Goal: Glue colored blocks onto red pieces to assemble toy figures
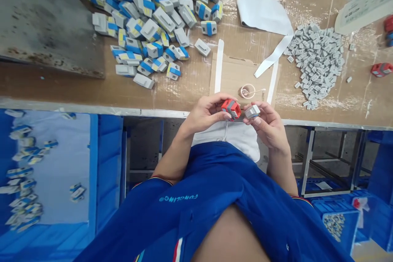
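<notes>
Our surface (pixel 61 86): brown, cardboard-covered
Our heaps: blue-banded grey blocks (pixel 147 28), small grey pieces (pixel 316 65)
Also ours: white sheet (pixel 264 10), red housing (pixel 381 69)

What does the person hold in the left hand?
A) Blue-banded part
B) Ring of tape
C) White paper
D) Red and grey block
D: the left hand grips the red and grey block, while the small grey piece sits in the right hand.
</notes>
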Motion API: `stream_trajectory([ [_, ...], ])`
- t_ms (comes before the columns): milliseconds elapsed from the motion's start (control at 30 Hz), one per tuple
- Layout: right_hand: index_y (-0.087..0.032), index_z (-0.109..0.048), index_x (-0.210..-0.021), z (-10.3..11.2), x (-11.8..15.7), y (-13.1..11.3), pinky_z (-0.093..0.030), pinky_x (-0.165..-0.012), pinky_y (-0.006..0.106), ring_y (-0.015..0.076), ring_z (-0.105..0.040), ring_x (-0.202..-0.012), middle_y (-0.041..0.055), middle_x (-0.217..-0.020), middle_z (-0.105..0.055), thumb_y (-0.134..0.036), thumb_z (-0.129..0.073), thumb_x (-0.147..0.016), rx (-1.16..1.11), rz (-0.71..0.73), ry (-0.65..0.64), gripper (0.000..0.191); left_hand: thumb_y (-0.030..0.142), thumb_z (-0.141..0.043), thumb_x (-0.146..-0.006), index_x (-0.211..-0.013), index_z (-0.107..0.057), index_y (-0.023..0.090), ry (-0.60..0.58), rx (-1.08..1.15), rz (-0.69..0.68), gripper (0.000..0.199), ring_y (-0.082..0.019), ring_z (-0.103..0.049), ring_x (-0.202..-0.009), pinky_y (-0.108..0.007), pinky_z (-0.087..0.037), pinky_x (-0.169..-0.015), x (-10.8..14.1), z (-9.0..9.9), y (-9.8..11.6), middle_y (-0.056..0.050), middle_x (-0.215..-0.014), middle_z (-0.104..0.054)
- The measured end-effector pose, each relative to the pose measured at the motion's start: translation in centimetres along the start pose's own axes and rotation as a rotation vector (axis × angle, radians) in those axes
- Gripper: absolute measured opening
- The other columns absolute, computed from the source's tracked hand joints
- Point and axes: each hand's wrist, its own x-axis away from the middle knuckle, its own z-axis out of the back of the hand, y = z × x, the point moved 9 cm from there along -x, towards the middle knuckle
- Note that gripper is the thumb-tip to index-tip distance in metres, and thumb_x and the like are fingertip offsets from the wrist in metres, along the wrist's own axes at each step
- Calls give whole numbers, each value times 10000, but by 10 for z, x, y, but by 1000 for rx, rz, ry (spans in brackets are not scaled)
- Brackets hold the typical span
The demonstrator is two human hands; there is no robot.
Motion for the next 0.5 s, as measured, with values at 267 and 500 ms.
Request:
stream_trajectory([
  [267, -316, -738, -1063, 8, 1, -5, -721, -993, 398, 201, -870, -967, 8, -1149, -882, -485, -936, -901, 63, 156, 37, 307, 438, -954, -872, -1270, -814, 194, 11, 20, 14, 488, -200, -843, -1034, -251, -668, -888, 0, 1, 2, -103, -1169, -867],
  [500, -318, -737, -1302, -14, 17, -33, -690, -1115, 385, 229, -807, -1311, 52, -1329, -850, -278, -901, -944, 289, 463, -2, 395, 603, -901, -889, -1272, -786, 167, -5, 63, 99, 591, -208, -848, -927, -256, -657, -793, -1, 2, 2, -110, -1084, -872],
])
